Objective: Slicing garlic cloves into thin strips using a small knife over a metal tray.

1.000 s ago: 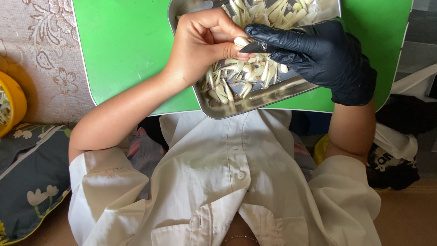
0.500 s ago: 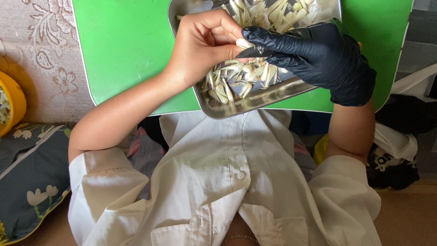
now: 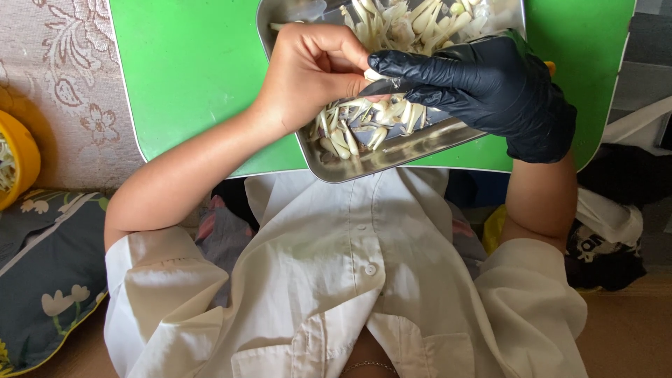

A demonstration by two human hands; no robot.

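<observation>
Over the metal tray [image 3: 392, 150], the bare left hand [image 3: 308, 73] and gloved right hand [image 3: 490, 87] both pinch one pale piece [image 3: 373, 74], so scraps drop inside.

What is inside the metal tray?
The metal tray holds pale peeled garlic cloves and skins. The bare left hand and black-gloved right hand cover its middle, hiding whatever lies beneath them.

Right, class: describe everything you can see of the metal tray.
The metal tray is shiny steel, rectangular with rounded corners and a raised rim. It sits skewed on a green board, its near corner overhanging the edge. Pale peeled pieces fill it. Both hands work above it: bare left hand, black-gloved right hand.
</observation>
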